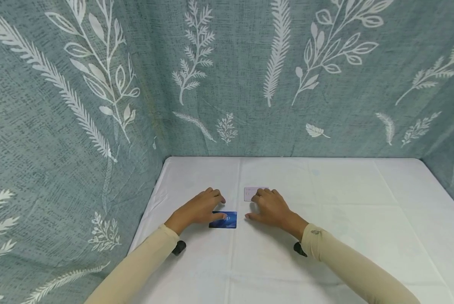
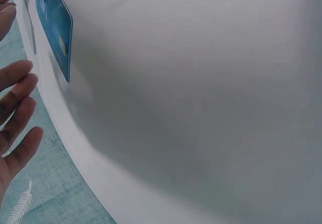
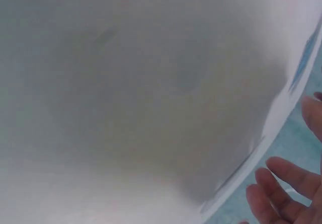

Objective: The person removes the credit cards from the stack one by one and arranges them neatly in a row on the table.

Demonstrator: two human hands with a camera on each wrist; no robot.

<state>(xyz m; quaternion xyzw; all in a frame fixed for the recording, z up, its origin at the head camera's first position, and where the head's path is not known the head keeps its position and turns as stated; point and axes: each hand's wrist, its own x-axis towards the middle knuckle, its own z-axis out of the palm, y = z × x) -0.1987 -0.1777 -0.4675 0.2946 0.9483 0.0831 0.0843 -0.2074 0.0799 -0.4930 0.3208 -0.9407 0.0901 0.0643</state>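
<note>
A blue card (image 1: 230,221) with "VIP" printed on it lies on the white table, and in the left wrist view the same card (image 2: 55,30) shows a gold chip-like mark. My left hand (image 1: 204,207) hovers at its left side, with the thumb overlapping the card and the fingers spread and relaxed. Farther back lies a pale pink card (image 1: 249,193), partly covered from the head camera by the fingers of my right hand (image 1: 270,209). That hand's fingers are loosely bent, the thumb apart, and nothing shows between them. In the right wrist view, the right fingers (image 3: 292,178) look spread.
The table (image 1: 344,236) wears a white cloth with fold lines. Grey-green curtains (image 1: 242,84) with white leaf prints hang behind it and along the left side. Black wrist-worn pieces (image 1: 179,248) show under both sleeves.
</note>
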